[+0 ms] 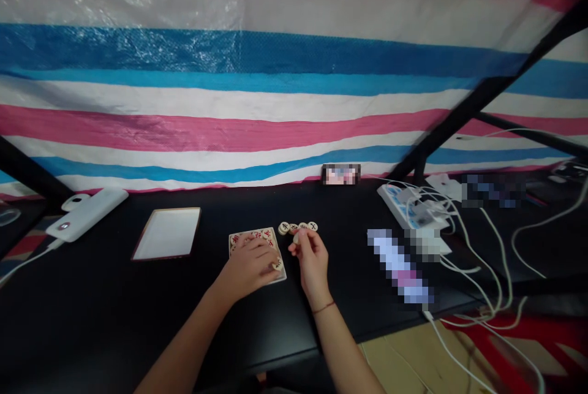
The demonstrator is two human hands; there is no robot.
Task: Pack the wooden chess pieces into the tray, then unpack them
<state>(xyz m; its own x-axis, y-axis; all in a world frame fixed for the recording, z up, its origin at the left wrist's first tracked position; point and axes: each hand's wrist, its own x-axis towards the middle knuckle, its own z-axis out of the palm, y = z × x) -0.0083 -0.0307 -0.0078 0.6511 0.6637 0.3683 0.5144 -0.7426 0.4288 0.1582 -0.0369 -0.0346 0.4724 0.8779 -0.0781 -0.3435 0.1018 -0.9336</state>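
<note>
Well, right grip [312, 262]: narrow, light round wooden xiangqi piece [296, 238] pinched at its rim.
Left grip [248, 268]: spread wide over a pale square tray [252, 231].

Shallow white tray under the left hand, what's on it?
Round wooden chess pieces with red characters lie on the shallow white tray, partly under the left hand. The palm covers the rest of the tray, so their number cannot be told.

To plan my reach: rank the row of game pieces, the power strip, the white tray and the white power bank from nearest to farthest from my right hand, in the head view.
1. Row of game pieces: just ahead of the right hand.
2. Power strip: to its right, farther back.
3. White tray: to its left.
4. White power bank: at the far left.
</note>
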